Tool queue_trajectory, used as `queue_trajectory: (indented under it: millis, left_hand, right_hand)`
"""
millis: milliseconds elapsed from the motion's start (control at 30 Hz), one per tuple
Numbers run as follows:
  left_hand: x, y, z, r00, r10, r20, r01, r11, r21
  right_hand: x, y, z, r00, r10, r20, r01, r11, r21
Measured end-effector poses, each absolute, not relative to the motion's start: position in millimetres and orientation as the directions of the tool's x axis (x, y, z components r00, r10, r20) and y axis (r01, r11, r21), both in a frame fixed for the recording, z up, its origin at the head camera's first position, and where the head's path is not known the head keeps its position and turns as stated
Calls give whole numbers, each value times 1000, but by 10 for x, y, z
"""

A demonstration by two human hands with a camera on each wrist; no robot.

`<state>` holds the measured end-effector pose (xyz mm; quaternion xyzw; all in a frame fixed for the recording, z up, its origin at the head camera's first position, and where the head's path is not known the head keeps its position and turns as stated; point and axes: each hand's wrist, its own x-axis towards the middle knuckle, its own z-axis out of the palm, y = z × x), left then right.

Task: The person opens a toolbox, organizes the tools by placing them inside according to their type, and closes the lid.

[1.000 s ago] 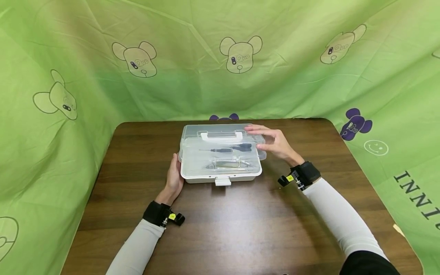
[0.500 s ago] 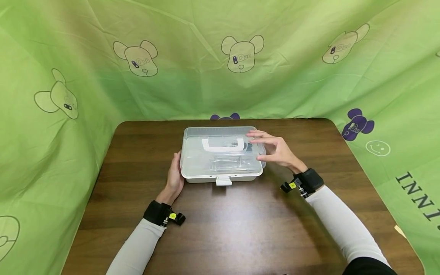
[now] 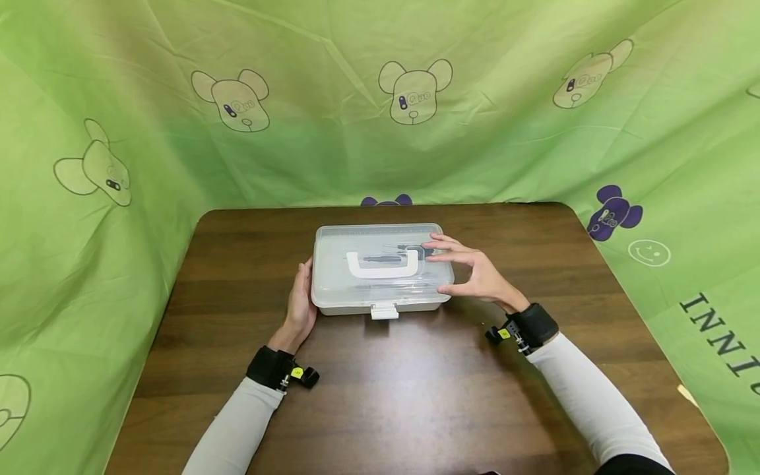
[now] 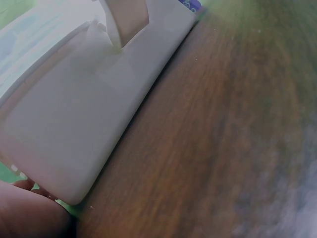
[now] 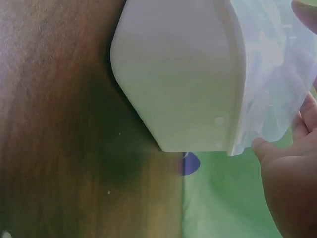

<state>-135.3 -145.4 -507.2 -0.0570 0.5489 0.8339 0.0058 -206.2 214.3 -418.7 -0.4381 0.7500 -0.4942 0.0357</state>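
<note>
A white toolbox point(image 3: 344, 309) with a clear lid point(image 3: 332, 254) lies on the table. Its lid is down over the base, and a white handle point(image 3: 382, 272) lies on top. The white front latch point(image 3: 384, 311) juts outward. Through the lid show dark-handled tools, perhaps screwdrivers point(image 3: 382, 258), blurred by the plastic. My left hand point(image 3: 301, 305) rests along the toolbox's left side, its fingers partly hidden behind it. My right hand point(image 3: 477, 274) touches the lid's right end, fingers spread across the top and thumb near the front corner.
The brown wooden table point(image 3: 380, 396) extends in front of the toolbox. A green printed cloth point(image 3: 332, 152) hangs behind and on both sides. A small pale piece point(image 3: 687, 394) lies at the table's right edge, and a dark object's tip point(image 3: 489, 472) shows at the bottom.
The lid has swung down toward the front onto the base, with my right hand following it forward and down. My left hand stays at the toolbox's left side.
</note>
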Motion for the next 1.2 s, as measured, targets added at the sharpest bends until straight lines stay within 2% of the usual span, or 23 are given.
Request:
queue_trajectory:
  millis: [333,533,833,1033,1133,1200]
  left_hand:
    - [-1370,-1436,-5070,-992,-54,-117,-85,-414,906]
    - [-1373,-1458,-5069,-997,-24,-73,-56,-414,909]
    - [-1370,-1422,-5031,-1000,-1,6,6,-370,929]
    - [-1346,-1385,-5004,-1000,-7,8,10,-325,946]
    - [-1332,-1386,-4991,-1000,-26,8,16,-307,952]
    - [-1323,-1395,-4987,-999,-35,8,18,-299,954]
  right_hand:
    - [-2017,2135,-4209,-629,-672,390,-619,130,-775]
    - [-1895,2098,-4156,-658,-632,409,-620,146,-771]
    - [-1435,2095,-4227,-777,-411,476,-587,202,-784]
    - [-973,2072,-4273,-776,-400,488,-584,163,-795]
    - [-791,2031,-4336,-801,-420,427,-528,160,-834]
    - [-721,1997,-4419,-828,-456,327,-435,154,-887]
